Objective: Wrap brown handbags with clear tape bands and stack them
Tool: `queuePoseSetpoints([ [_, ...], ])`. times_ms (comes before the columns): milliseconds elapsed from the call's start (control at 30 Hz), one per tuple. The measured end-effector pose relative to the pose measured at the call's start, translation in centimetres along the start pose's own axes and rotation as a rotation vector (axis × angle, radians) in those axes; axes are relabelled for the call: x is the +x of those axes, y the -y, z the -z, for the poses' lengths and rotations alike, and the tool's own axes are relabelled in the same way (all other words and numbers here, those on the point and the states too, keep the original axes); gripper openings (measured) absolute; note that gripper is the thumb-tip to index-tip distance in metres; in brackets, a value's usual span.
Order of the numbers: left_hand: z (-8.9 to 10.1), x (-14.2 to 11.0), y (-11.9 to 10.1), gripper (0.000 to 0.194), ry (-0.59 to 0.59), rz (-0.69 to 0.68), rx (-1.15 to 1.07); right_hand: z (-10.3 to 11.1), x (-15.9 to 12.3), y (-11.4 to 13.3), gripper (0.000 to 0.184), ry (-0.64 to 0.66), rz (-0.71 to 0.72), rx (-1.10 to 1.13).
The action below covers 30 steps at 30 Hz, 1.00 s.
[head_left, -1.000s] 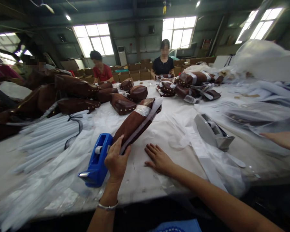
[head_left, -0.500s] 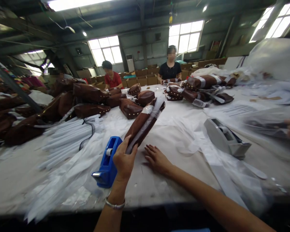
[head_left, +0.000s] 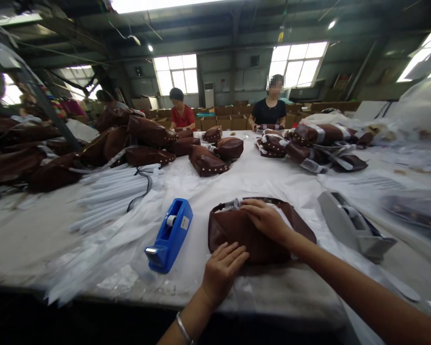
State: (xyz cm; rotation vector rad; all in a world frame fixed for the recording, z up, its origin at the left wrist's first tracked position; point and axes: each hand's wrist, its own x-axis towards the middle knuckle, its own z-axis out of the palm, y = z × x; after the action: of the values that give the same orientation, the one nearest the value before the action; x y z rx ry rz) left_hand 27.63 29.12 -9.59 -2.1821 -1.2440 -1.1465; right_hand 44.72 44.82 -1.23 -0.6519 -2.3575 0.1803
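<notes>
A brown leather handbag (head_left: 266, 244) lies flat on the white-covered table in front of me. My left hand (head_left: 226, 263) rests with its fingers stretched out on the bag's near left corner. Across the bag's upper edge lies my right hand (head_left: 267, 218), its fingers extended near the strap and some clear plastic wrap (head_left: 233, 204). Left of the bag stands a blue tape dispenser (head_left: 170, 237). To its right is a grey tape dispenser (head_left: 355, 225).
Brown bags (head_left: 147, 132) are heaped at the back left, and more wrapped bags (head_left: 309, 143) lie at the back right. Rolled white tubes (head_left: 111, 196) and plastic sheets (head_left: 82, 254) cover the left side. Two people (head_left: 269, 108) work across the table.
The bag held upright in my left hand now lies on the table. My right hand has moved from the tabletop onto it. The view has shifted left.
</notes>
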Motion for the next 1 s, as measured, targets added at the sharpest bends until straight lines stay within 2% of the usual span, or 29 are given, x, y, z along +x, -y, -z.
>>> queuePoseSetpoints([
  [67,0.0,0.1,0.0,0.029,-0.012,0.000,0.004,-1.3,3.8,-1.8,0.030,0.245,0.020,-0.120],
  [167,-0.1,0.0,-0.1,0.026,-0.040,0.018,0.012,-3.3,8.5,-3.2,0.031,0.624,0.119,-0.264],
  [233,-0.4,-0.1,-0.1,0.024,-0.052,0.030,0.007,-4.7,10.5,-3.5,0.035,0.750,0.163,-0.294],
  [300,-0.6,-0.3,-0.2,0.024,-0.060,0.039,-0.006,-6.0,11.6,-3.6,0.033,0.811,0.182,-0.314],
  [433,-1.0,-0.7,-0.1,0.024,-0.085,0.064,-0.029,-8.0,11.8,-3.6,0.023,0.869,0.234,-0.331],
  [533,-1.2,-0.8,0.0,0.025,-0.079,0.072,-0.031,-8.4,11.6,-3.7,0.022,0.902,0.261,-0.309],
  [633,-1.2,-0.9,0.1,0.025,-0.079,0.069,-0.031,-7.5,12.0,-3.8,0.016,0.900,0.271,-0.277],
  [867,-0.7,-0.6,0.0,0.024,-0.059,0.059,-0.033,-3.2,14.4,-3.9,0.022,0.711,0.152,-0.284],
  [1000,-0.4,-0.4,-0.1,0.025,-0.068,0.053,-0.031,-3.1,13.9,-3.8,0.020,0.756,0.155,-0.310],
])
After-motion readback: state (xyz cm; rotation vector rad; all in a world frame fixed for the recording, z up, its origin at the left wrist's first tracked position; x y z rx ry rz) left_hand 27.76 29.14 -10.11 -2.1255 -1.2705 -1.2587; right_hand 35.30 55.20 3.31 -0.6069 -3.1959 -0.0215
